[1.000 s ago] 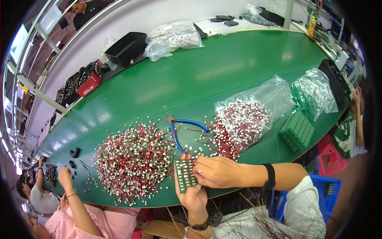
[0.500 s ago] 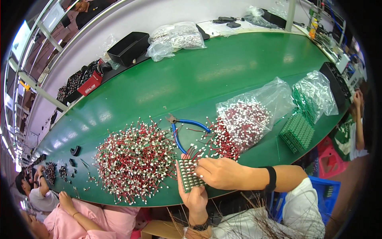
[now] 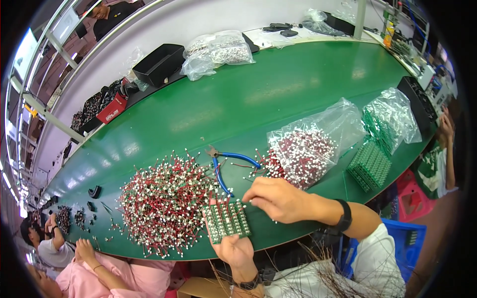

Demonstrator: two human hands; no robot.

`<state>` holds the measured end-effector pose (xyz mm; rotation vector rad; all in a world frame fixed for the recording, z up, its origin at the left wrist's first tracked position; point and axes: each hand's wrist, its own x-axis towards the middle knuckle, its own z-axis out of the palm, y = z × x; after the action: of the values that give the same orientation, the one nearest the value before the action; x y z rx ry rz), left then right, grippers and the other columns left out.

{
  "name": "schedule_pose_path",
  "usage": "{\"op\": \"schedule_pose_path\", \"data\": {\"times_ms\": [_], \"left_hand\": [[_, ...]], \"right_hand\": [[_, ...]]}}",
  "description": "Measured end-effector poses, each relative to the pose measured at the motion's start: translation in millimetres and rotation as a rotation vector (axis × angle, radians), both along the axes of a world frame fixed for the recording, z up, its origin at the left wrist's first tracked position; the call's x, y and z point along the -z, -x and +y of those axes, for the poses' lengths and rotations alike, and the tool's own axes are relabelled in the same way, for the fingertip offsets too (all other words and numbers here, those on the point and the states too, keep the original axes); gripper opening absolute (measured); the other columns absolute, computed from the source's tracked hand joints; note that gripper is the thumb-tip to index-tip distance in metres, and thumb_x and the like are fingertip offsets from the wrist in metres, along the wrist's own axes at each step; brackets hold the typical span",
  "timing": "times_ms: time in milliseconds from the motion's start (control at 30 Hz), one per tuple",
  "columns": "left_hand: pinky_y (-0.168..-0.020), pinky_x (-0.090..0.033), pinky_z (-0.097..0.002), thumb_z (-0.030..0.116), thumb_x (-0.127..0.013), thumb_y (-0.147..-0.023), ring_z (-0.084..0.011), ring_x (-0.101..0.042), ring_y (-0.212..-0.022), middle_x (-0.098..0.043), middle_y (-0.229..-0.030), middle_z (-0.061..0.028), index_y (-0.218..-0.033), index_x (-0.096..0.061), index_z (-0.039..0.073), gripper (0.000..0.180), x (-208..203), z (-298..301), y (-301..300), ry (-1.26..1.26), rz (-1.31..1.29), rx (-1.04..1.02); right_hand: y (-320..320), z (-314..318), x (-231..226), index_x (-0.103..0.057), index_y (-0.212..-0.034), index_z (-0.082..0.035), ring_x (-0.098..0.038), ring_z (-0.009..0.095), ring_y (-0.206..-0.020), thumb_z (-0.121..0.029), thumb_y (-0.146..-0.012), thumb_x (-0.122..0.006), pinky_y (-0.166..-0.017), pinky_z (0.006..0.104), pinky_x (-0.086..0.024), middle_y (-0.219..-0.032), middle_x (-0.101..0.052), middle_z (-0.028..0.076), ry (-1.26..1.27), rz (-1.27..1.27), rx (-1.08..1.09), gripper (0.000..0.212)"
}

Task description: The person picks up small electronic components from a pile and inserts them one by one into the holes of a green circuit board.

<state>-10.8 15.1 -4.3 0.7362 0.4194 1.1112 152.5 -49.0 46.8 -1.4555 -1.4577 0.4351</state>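
Observation:
My left hand [image 3: 236, 251] grips a green circuit board panel [image 3: 226, 223] from below, thumb on its near edge. Rows of small white parts cover the panel, and red wires rise from its far side. Just off the panel's right edge, my right hand [image 3: 280, 198] is closed in a pinch; whatever lies between its fingertips is too small to make out. Left of the panel spreads a big heap of red-wired white connectors [image 3: 166, 203]. Beyond it lie blue-handled cutting pliers [image 3: 241, 156], and a clear bag of similar wired connectors [image 3: 308, 154] spills toward my right hand.
A stack of green panels [image 3: 370, 166] stands at the right beside a clear plastic bag [image 3: 392, 116]. Along the back are a black tray [image 3: 159, 62], filled bags [image 3: 223, 49] and a red box [image 3: 113, 108]. At the left sits a co-worker in pink [image 3: 114, 270].
The panel has shifted left and turned so more of its face shows. My right hand has lifted off it and moved to the right.

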Motion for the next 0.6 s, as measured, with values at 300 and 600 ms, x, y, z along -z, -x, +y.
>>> {"op": "schedule_pose_path", "data": {"times_ms": [300, 600], "left_hand": [[-0.111, -0.034, -0.0478, -0.001, -0.043, -0.061, -0.0363, -0.042, -0.133, -0.036, -0.147, -0.0251, -0.148, -0.018, -0.010, 0.091, -4.1, -4.7, -4.4, 0.003, 0.034, -0.026], [-0.113, -0.030, -0.0410, -0.015, -0.038, -0.071, -0.0314, -0.038, -0.137, -0.025, -0.156, -0.0202, -0.151, -0.009, -0.006, 0.086, -13.2, -14.2, -5.5, -0.033, 0.010, 0.106]], "right_hand": [[4.4, -4.5, -13.6, -0.062, -0.097, 0.001, -0.063, 0.032, -0.077, -0.005, -0.086, -0.062, -0.067, 0.0400, -0.050, -0.085, -0.061, 0.014, 0.023, 0.096, -0.063, 0.012], [36.4, -2.1, 4.1, -0.061, -0.089, 0.003, -0.061, 0.027, -0.067, -0.002, -0.082, -0.067, -0.058, 0.0348, -0.052, -0.082, -0.060, 0.011, -0.198, -0.294, -0.061, 0.011]]}}
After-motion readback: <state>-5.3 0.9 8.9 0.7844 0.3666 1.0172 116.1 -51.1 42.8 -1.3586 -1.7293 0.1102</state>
